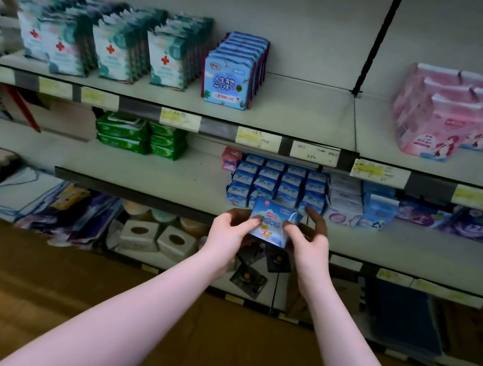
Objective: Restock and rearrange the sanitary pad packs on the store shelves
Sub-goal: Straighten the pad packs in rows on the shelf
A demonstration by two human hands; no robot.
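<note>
Your left hand [230, 229] and right hand [309, 243], fingers curled, pinch pack [273, 224] over shelf [135, 189] front edge, just before stack [278, 186]; open room leftward.

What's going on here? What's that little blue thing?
Someone is stocking a shop shelf. Their left hand and right hand hold a small blue pack by its sides. It is just in front of the rows of matching blue packs on the middle shelf. The pack isn't on the shelf yet.
</note>
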